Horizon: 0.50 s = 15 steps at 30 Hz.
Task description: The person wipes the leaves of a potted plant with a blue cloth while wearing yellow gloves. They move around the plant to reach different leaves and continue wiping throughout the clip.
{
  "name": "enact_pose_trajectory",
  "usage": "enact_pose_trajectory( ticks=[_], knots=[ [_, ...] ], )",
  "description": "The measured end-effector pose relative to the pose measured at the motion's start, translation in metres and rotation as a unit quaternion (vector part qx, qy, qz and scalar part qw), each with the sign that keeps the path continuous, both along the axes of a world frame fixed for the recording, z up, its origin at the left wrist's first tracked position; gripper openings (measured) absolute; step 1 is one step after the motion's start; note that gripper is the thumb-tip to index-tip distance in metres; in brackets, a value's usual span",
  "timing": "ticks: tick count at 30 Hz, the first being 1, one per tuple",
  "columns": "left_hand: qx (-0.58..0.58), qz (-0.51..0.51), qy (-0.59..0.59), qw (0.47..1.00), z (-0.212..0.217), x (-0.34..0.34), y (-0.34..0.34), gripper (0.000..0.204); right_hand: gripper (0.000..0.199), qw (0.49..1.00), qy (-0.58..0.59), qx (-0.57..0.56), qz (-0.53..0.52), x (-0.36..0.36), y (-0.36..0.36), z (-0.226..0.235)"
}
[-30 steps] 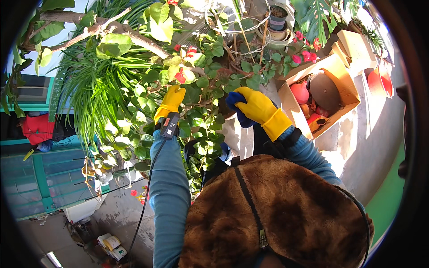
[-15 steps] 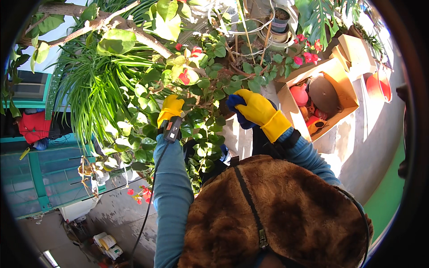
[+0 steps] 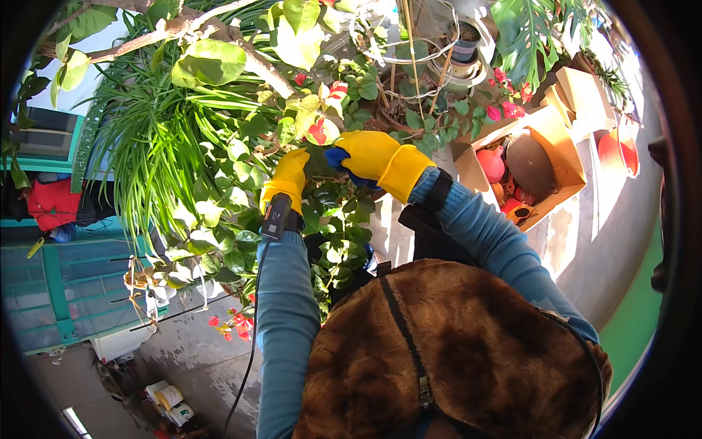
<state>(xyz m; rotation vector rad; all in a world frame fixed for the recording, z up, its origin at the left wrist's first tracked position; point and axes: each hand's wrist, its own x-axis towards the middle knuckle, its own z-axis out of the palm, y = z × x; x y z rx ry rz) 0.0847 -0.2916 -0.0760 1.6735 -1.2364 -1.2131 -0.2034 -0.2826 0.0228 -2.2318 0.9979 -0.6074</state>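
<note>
My right hand [image 3: 380, 162], in a yellow glove, is closed around a bunched blue cloth [image 3: 336, 156] that pokes out past its fingertips. The cloth is up against the leaves of a plant with red flowers [image 3: 318, 132]. Close by on the left, my left hand [image 3: 287, 177], also yellow-gloved, reaches into the same foliage. Its fingers are drawn together at the stems; what they grip is hidden. A dark green leaf [image 3: 316, 159] shows between the two hands. A small black box with a cable [image 3: 276, 217] sits at my left wrist.
Long grassy leaves [image 3: 161, 139] spread at the left, below a thick branch [image 3: 256, 66]. A cardboard box [image 3: 567, 157] holding red and brown vessels stands on the right, near a red pot [image 3: 619, 152]. Stacked small pots [image 3: 462, 51] stand behind, inside white wire loops.
My right hand has moved left with the blue cloth, nearer my left hand and into the leaves. My left hand has shifted slightly to the right and up.
</note>
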Motion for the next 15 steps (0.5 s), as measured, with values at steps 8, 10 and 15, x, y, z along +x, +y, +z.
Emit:
enact_pose_trajectory(
  ticks=[8,10,15],
  knots=[
    [-0.136,-0.178,-0.387,0.895,0.042,-0.023,0.022,0.056,0.025,0.995,0.072,0.005,0.066,0.026,-0.005,-0.005],
    [-0.012,-0.150,-0.281,0.948,0.039,-0.025,0.019,0.050,0.032,0.993,0.095,0.025,0.059,0.029,-0.006,-0.007],
    [0.025,-0.113,-0.186,0.976,0.029,-0.023,0.018,0.052,0.032,0.992,0.117,-0.042,0.011,0.039,-0.012,-0.026]
  ],
)
